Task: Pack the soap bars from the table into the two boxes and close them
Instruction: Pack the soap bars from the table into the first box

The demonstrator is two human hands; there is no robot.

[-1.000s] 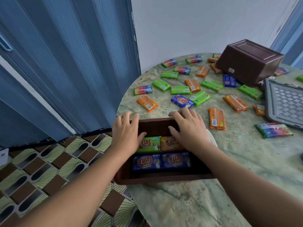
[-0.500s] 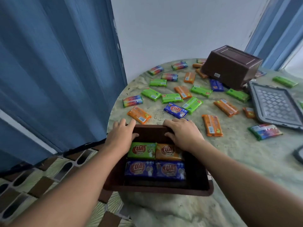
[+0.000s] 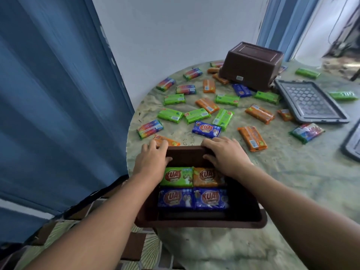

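Observation:
A brown open box sits at the near edge of the round table, partly overhanging it. Inside lie a green soap bar, an orange bar and two blue bars. My left hand grips the box's far left rim, thumb inside. At the far right rim my right hand holds on the same way. Several green, orange, blue and rainbow bars are scattered beyond, with a blue one closest. A second brown box stands upside down at the back.
Two dark grey lids lie on the right: one beside the upturned box, the other cut off by the frame edge. A blue curtain hangs on the left. Patterned floor tiles show below the table edge.
The box has slid toward me along the table while both hands stay on its far rim. The view has swung to the right, showing more of the table.

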